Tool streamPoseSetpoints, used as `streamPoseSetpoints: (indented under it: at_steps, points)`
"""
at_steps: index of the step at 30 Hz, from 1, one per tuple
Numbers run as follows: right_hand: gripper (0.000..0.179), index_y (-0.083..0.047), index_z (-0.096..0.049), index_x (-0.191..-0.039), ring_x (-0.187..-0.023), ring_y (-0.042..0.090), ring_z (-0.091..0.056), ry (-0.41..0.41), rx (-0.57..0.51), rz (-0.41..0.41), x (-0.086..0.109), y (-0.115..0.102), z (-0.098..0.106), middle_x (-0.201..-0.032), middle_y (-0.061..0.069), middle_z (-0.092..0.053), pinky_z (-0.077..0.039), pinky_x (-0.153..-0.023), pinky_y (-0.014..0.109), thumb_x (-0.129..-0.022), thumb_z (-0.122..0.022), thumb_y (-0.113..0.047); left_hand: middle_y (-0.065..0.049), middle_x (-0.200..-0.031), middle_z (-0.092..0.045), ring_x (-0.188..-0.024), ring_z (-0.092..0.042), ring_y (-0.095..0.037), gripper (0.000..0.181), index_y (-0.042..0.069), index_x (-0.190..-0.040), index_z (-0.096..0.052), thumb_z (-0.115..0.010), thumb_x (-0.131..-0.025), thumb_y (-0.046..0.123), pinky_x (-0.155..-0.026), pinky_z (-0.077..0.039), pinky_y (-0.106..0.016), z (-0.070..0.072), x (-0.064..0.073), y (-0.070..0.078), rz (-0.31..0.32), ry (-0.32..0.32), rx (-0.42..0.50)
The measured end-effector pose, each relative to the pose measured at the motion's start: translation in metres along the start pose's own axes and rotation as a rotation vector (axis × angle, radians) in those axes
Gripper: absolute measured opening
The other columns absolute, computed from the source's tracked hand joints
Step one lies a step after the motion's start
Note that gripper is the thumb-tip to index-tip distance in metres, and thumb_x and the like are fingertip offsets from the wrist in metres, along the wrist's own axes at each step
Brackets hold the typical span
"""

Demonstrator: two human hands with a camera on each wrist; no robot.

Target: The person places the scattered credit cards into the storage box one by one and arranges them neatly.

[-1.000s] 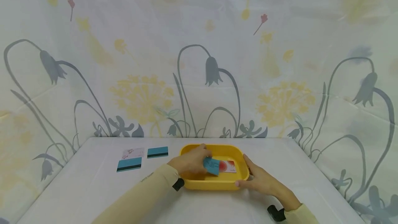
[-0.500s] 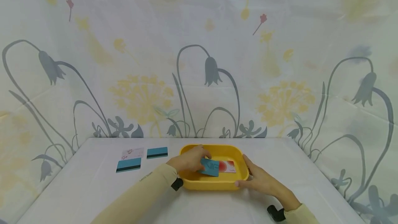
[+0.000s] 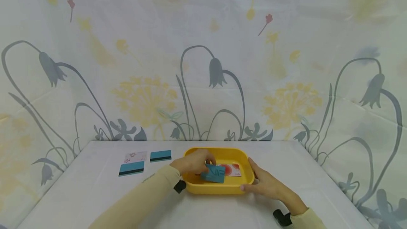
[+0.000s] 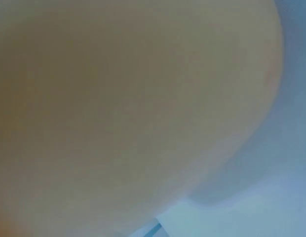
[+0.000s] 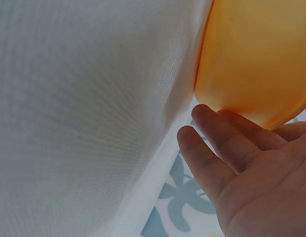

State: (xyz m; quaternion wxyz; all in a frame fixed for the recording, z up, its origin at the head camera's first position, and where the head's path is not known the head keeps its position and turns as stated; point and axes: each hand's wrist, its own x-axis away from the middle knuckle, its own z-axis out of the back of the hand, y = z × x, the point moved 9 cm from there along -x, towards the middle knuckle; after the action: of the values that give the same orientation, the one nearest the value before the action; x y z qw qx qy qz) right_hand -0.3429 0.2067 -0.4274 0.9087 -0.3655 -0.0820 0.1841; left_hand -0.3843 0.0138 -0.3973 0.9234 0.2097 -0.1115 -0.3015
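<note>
My left hand (image 3: 198, 162) reaches into a yellow plastic tray (image 3: 216, 189) from the left. It pinches a blue card (image 3: 213, 174) marked VIP, which is tilted over the tray's floor. Behind that card, a white card with red circles (image 3: 233, 170) lies in the tray, partly covered. At the right end my right hand (image 3: 266, 183) holds the tray, thumb at the front corner and forefinger along the right side. In the right wrist view, the other fingers of the right hand (image 5: 251, 173) are stretched out beside the tray wall (image 5: 251, 59). The left wrist view is mostly filled by blurred skin or sleeve.
Left of the tray, two blue cards with black stripes (image 3: 131, 169) lie on the white table (image 3: 178, 215). A pale card with a pink pattern (image 3: 136, 156) lies just behind the nearer one. A flower-printed cloth (image 3: 203, 80) rises at the table's far edge.
The blue card in my left hand has come down a little and turned, so that more of its VIP lettering shows. My right hand and the tray have stayed put.
</note>
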Motion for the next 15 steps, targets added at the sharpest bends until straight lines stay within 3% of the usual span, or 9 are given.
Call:
streamPoseSetpoints:
  at_steps: [4, 9, 15]
  points:
    - [0.106, -0.001, -0.008, -0.152, -0.131, 0.033, -0.04, 0.001, 0.008, -0.002, 0.0, 0.0003, 0.0002, -0.152, 0.02, -0.027, -0.03, -0.105, 0.055, -0.08, -0.072, -0.046, 0.002, -0.095, -0.06, -0.082, -0.053, -0.011, 0.028, 0.015, -0.107, -0.07, -0.073, -0.082, 0.004, -0.071, -0.05, -0.02, 0.0017, 0.003, 0.001, -0.007, -0.019, 0.04]
    - [0.107, -0.002, -0.008, -0.152, -0.131, 0.033, -0.04, 0.005, 0.016, -0.001, 0.0003, 0.0001, 0.0011, -0.152, 0.02, -0.027, -0.03, -0.105, 0.056, -0.08, -0.072, -0.048, 0.0, -0.094, -0.06, -0.066, -0.059, -0.013, 0.029, 0.016, -0.109, -0.068, -0.071, -0.083, 0.002, -0.06, -0.051, -0.02, 0.0037, 0.0073, 0.0, 0.007, -0.034, 0.101]
    - [0.107, -0.002, -0.008, -0.152, -0.132, 0.034, -0.039, 0.002, 0.008, -0.013, 0.0001, 0.0002, -0.0004, -0.152, 0.02, -0.026, -0.03, -0.105, 0.056, -0.08, -0.072, -0.048, -0.002, -0.093, -0.06, -0.061, -0.066, -0.025, 0.03, 0.014, -0.109, -0.068, -0.07, -0.083, -0.001, -0.059, -0.052, -0.021, 0.0075, 0.0101, 0.0031, 0.021, -0.07, 0.147]
